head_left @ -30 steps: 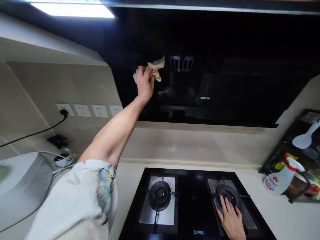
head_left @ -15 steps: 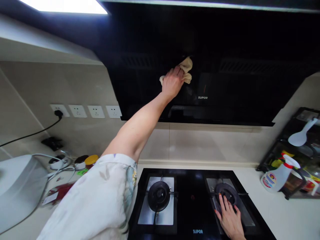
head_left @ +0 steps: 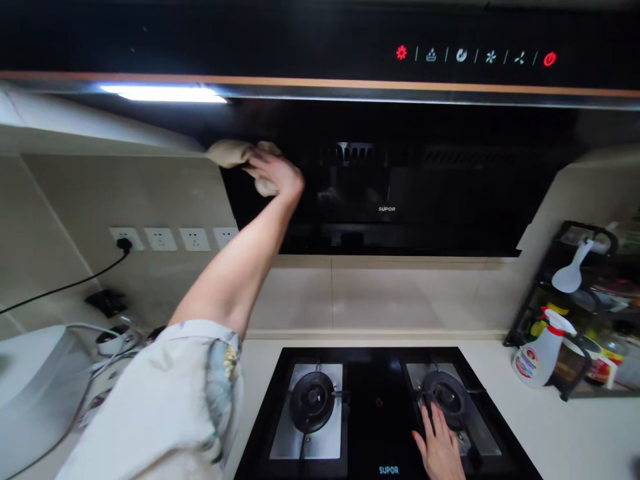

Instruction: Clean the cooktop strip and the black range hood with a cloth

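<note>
My left hand (head_left: pixel 275 175) presses a beige cloth (head_left: pixel 231 153) against the left side of the black range hood panel (head_left: pixel 450 193). The hand is slightly smeared by motion, and the cloth bunches out around its fingers. Low in the view, my right hand (head_left: pixel 439 443) lies palm down with fingers stretched at the front of the right burner (head_left: pixel 445 393) on the black gas stove (head_left: pixel 373 400). Its palm side is hidden.
A spray bottle (head_left: pixel 543 350) stands right of the stove, beside a black rack (head_left: pixel 575 387) with a white rice paddle (head_left: pixel 573 269). Wall sockets (head_left: pixel 161 239) and a white appliance (head_left: pixel 35 373) are at left. Lit touch controls (head_left: pixel 475 56) show above.
My left hand has swept the cloth leftward from the hood's middle to its left edge. The view has tilted up, revealing the control strip. My right hand stays by the right burner.
</note>
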`<state>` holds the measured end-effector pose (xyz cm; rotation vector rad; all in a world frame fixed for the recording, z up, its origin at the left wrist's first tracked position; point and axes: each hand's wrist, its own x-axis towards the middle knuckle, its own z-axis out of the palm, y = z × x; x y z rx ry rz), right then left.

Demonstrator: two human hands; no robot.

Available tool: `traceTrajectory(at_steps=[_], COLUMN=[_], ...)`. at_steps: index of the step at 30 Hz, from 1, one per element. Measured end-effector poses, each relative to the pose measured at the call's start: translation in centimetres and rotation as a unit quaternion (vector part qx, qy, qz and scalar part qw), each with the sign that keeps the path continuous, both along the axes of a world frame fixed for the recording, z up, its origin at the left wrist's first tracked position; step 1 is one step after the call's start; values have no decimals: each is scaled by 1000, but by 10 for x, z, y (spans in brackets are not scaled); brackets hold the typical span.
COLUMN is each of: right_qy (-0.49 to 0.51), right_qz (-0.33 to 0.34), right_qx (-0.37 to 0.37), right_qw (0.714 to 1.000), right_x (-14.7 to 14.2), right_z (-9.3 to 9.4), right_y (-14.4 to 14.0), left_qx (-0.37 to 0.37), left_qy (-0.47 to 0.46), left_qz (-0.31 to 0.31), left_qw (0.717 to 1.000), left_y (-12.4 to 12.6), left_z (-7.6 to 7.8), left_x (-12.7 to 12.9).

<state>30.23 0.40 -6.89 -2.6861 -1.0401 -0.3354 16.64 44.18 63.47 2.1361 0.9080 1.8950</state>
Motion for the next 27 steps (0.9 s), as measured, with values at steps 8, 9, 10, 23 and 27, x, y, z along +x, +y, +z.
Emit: traceTrajectory(at_steps=[8,9,10,23,27], right_qy=[-51,-50,-46,34,-78], right_qz=[49,46,40,53,89], right_qx=[79,77,76,119,166], right_qw=[994,995,995,991,979], right_x=[2,2,2,10,51], right_z=[-35,-37,-39,41,200], right_y=[-18,-20,-21,2,52], left_qx=[94,131,165,105,-25], left_qy=[177,221,258,165,-4], left_qz=[16,-5,-25,29,97], left_qw=[980,966,952,980,995], left_y=[-67,-67,-64,63,81], left_z=[-105,-119,-132,-132,-112], left_x=[93,93,90,-42,-54])
